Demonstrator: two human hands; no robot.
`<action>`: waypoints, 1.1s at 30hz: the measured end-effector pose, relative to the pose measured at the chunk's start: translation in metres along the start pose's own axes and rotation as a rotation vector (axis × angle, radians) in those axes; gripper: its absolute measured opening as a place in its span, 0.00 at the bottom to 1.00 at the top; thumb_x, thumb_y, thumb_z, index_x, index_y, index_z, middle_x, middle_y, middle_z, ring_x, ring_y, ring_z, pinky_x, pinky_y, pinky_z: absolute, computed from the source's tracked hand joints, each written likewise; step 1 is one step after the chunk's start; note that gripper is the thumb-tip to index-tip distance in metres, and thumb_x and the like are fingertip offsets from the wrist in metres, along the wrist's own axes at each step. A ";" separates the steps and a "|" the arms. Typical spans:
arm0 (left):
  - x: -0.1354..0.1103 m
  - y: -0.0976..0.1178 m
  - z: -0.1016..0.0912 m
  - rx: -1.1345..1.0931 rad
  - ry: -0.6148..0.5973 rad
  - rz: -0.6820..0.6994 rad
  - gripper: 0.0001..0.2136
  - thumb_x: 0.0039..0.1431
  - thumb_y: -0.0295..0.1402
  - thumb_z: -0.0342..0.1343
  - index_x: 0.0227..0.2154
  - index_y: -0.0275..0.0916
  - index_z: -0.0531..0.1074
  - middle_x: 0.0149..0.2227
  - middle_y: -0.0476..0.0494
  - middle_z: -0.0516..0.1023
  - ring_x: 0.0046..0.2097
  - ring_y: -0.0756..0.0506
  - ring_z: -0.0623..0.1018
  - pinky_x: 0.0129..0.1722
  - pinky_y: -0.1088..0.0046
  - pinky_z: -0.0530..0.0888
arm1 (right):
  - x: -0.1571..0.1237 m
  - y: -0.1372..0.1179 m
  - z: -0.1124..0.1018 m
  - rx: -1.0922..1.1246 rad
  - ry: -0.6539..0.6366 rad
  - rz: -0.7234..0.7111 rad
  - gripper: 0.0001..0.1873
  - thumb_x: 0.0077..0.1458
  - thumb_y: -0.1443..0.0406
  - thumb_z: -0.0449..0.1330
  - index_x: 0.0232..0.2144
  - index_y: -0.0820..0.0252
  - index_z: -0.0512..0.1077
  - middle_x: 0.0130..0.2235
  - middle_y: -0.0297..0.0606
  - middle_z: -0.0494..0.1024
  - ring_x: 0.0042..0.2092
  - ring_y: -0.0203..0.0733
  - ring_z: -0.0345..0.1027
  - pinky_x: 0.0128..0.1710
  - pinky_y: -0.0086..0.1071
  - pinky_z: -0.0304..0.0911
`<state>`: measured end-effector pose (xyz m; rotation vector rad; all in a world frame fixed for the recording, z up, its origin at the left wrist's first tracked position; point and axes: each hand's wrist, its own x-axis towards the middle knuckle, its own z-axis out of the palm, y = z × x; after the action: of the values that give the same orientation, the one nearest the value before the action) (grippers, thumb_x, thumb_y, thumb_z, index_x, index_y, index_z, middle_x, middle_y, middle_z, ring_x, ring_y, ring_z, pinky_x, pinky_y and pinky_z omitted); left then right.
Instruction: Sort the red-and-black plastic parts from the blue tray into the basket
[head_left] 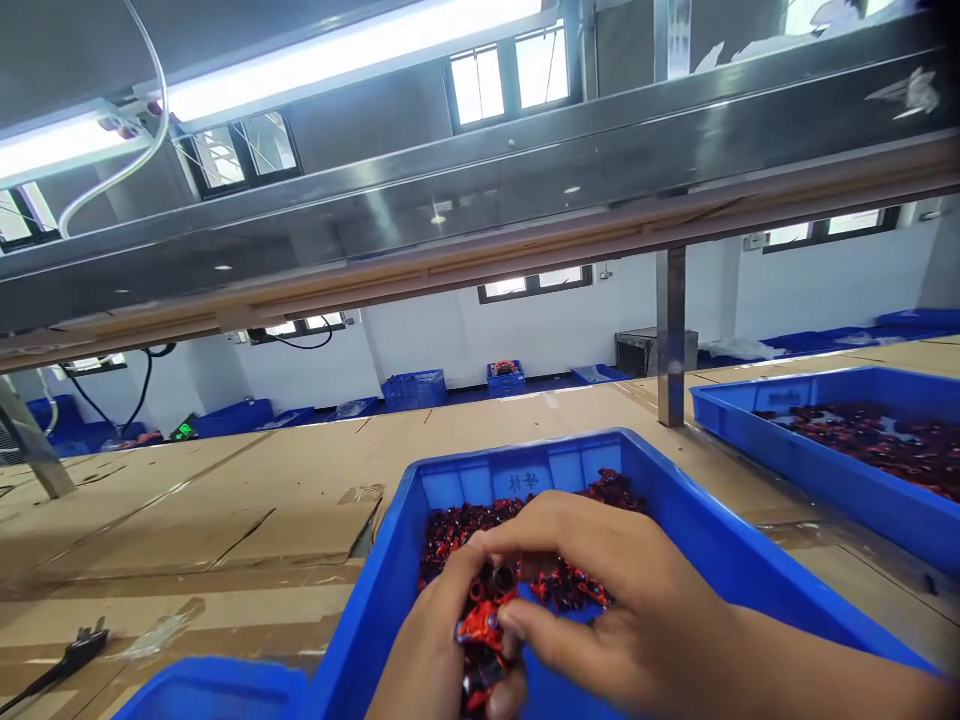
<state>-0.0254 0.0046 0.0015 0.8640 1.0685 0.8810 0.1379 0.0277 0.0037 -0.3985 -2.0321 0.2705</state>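
Note:
My two hands meet over a deep blue bin [705, 530] heaped at its far end with small red and black parts [465, 525]. Several of these small red and black plastic parts [484, 625] lie in the curled fingers of my left hand [431, 640]. My right hand [615, 580] arches over from the right, its thumb and fingers closed around the same parts from the other side. A bright red piece shows between the thumbs. The exact shape of each part is too small to make out.
A second blue bin [780, 465] of similar parts stands to the right. Another blue bin [217, 685] edges in at lower left, near a black power plug [82, 645]. Taped cardboard [225, 500] covers the table. A metal shelf beam [450, 210] and post [671, 340] rise ahead.

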 end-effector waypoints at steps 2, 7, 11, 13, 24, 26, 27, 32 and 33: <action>-0.001 0.000 0.000 0.006 0.018 0.049 0.26 0.58 0.57 0.50 0.18 0.39 0.65 0.12 0.52 0.61 0.15 0.55 0.59 0.14 0.82 0.50 | 0.001 -0.002 0.000 -0.055 0.043 -0.083 0.22 0.51 0.75 0.63 0.49 0.60 0.70 0.41 0.39 0.80 0.42 0.39 0.73 0.44 0.30 0.69; -0.001 -0.003 -0.005 -0.041 -0.044 0.121 0.30 0.52 0.64 0.49 0.17 0.38 0.64 0.11 0.53 0.62 0.14 0.55 0.59 0.13 0.83 0.51 | 0.004 -0.007 -0.004 -0.154 0.111 -0.213 0.23 0.49 0.76 0.61 0.49 0.60 0.69 0.39 0.39 0.79 0.40 0.40 0.72 0.41 0.32 0.70; -0.002 -0.005 -0.006 -0.106 -0.121 0.099 0.32 0.51 0.65 0.48 0.14 0.37 0.63 0.10 0.53 0.60 0.12 0.56 0.56 0.12 0.83 0.49 | 0.002 -0.007 -0.006 -0.165 0.098 -0.230 0.25 0.49 0.76 0.61 0.51 0.60 0.67 0.39 0.40 0.79 0.40 0.41 0.72 0.40 0.34 0.70; -0.003 -0.004 -0.005 -0.155 -0.154 0.057 0.33 0.52 0.64 0.49 0.10 0.37 0.60 0.09 0.52 0.58 0.12 0.56 0.57 0.12 0.83 0.50 | 0.000 -0.008 -0.005 -0.149 0.090 -0.246 0.26 0.49 0.75 0.62 0.52 0.60 0.66 0.40 0.41 0.79 0.41 0.42 0.72 0.41 0.34 0.71; -0.015 0.012 -0.006 -0.219 -0.139 -0.054 0.17 0.52 0.46 0.64 0.20 0.39 0.73 0.08 0.56 0.57 0.13 0.56 0.53 0.15 0.82 0.54 | -0.003 -0.027 -0.008 0.012 -0.039 -0.160 0.25 0.53 0.75 0.63 0.51 0.50 0.67 0.42 0.37 0.79 0.42 0.38 0.73 0.45 0.31 0.70; -0.016 0.010 -0.008 -0.227 -0.166 -0.057 0.19 0.52 0.47 0.64 0.17 0.39 0.71 0.08 0.55 0.55 0.12 0.56 0.52 0.14 0.81 0.54 | -0.005 -0.029 -0.008 0.066 0.006 -0.138 0.26 0.53 0.74 0.63 0.52 0.47 0.66 0.42 0.37 0.78 0.42 0.41 0.73 0.44 0.33 0.71; -0.016 0.009 -0.009 -0.247 -0.201 -0.062 0.19 0.51 0.47 0.64 0.15 0.39 0.69 0.07 0.56 0.54 0.12 0.56 0.52 0.14 0.80 0.54 | -0.006 -0.029 -0.007 0.119 0.062 -0.094 0.25 0.54 0.73 0.62 0.51 0.47 0.67 0.41 0.37 0.78 0.41 0.43 0.73 0.43 0.35 0.72; -0.009 0.001 -0.006 -0.381 -0.523 -0.069 0.17 0.51 0.45 0.64 0.19 0.41 0.68 0.08 0.57 0.54 0.12 0.57 0.48 0.14 0.82 0.51 | -0.002 -0.023 -0.004 0.808 0.152 0.402 0.06 0.60 0.65 0.54 0.38 0.56 0.69 0.32 0.40 0.77 0.34 0.43 0.73 0.35 0.36 0.70; -0.006 -0.001 -0.005 -0.375 -0.542 -0.017 0.15 0.53 0.46 0.63 0.22 0.41 0.69 0.08 0.57 0.56 0.12 0.57 0.48 0.14 0.82 0.50 | 0.000 -0.020 -0.003 0.941 0.135 0.479 0.06 0.60 0.64 0.53 0.37 0.57 0.68 0.30 0.40 0.76 0.32 0.41 0.72 0.34 0.35 0.68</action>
<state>-0.0312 -0.0007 0.0011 0.7147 0.4208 0.7409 0.1373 0.0093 0.0121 -0.2758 -1.4394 1.3766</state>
